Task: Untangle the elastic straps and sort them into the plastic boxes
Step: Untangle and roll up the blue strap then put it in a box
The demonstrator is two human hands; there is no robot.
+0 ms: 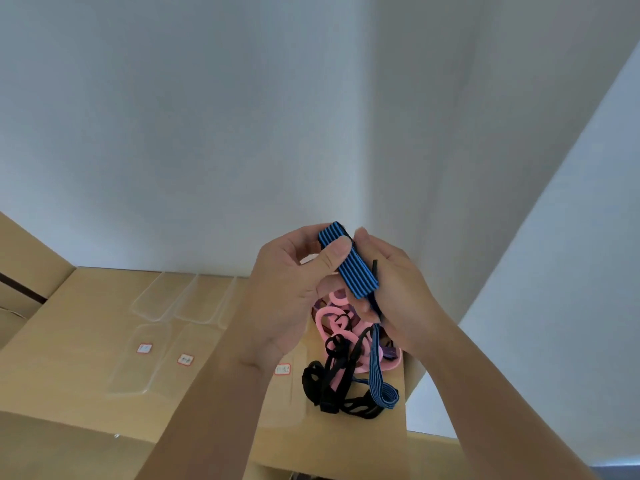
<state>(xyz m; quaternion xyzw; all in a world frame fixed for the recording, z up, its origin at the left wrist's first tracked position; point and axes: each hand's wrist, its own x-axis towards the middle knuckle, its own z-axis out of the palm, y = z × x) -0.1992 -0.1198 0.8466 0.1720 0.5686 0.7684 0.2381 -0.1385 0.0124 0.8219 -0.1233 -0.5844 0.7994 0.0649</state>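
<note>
Elastic straps lie in a tangle [346,362] on a cardboard carton [86,341], at about five o'clock from the middle of the view. Pink loops [330,323] sit at the far side of the heap, black straps [329,386] at the near side, and a purple piece [390,351] shows at its three o'clock edge.

One blue strap with black stripes [349,261] is lifted above the heap between both hands. The left hand [294,292] grips its upper end, thumb [337,249] pressed flat on the striped face and the other fingers curled behind. The right hand [398,296], at three o'clock of the strap, has its fingers curled round the strap's lower part. From there the strap hangs down and ends in a loop [384,393] resting on the black straps.

Clear plastic boxes [157,315] lie in two rows on the carton at nine o'clock of the tangle. Two in the near row carry small red-edged labels [144,348], and a third such label shows just beside the left wrist. The writing on them is too small to read. A white wall [207,133] rises behind the carton.
</note>
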